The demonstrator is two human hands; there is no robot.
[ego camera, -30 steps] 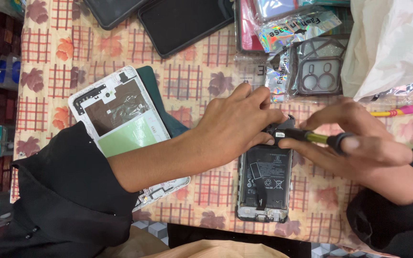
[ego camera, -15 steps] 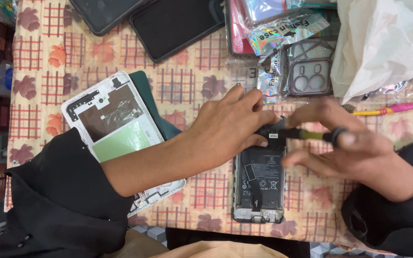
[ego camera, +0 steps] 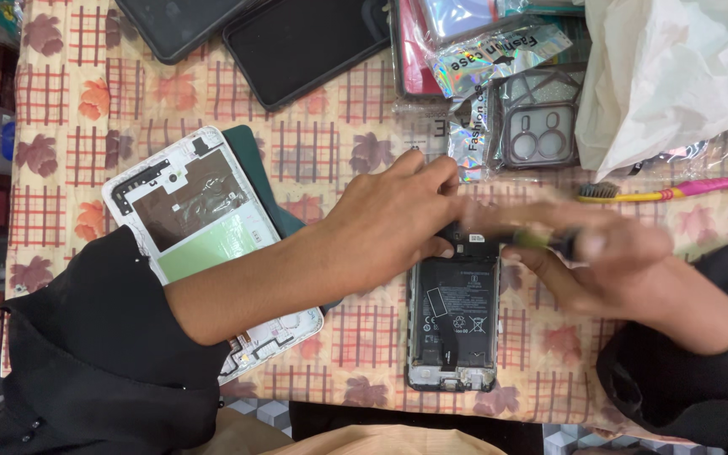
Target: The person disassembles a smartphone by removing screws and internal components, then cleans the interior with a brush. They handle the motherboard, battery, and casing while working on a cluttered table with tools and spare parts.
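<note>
Opened phone (ego camera: 452,324) lies back-up, cover removed, battery and board exposed, on patterned tablecloth (ego camera: 330,143) near front edge of table, approx. centre of view.

L hand (ego camera: 393,223) reaches in from left, palm down; fingertips press on top end of phone, steadying it. No object enclosed in this hand.

R hand (ego camera: 608,261) comes in from right, motion-blurred. Fingers closed around a slim tool w/ yellow-green handle (ego camera: 537,240), prob. a screwdriver; tip points at top end of phone, just beside L fingertips. Tip contact w/ phone: cannot tell, blurred.

Both forearms in black sleeves.

Surroundings:
- White phone frame (ego camera: 187,219), inner side up, left of L forearm, partly under it; sits on a dark green cover (ego camera: 254,164).
- Two dark phones/screens (ego camera: 297,46) at far edge.
- Packaged clear camera-cutout cases (ego camera: 537,126) beyond hands.
- White plastic bag (ego camera: 676,76) far right.
- Pink/yellow toothbrush (ego camera: 676,190) right of cases, well apart from phone.
</note>
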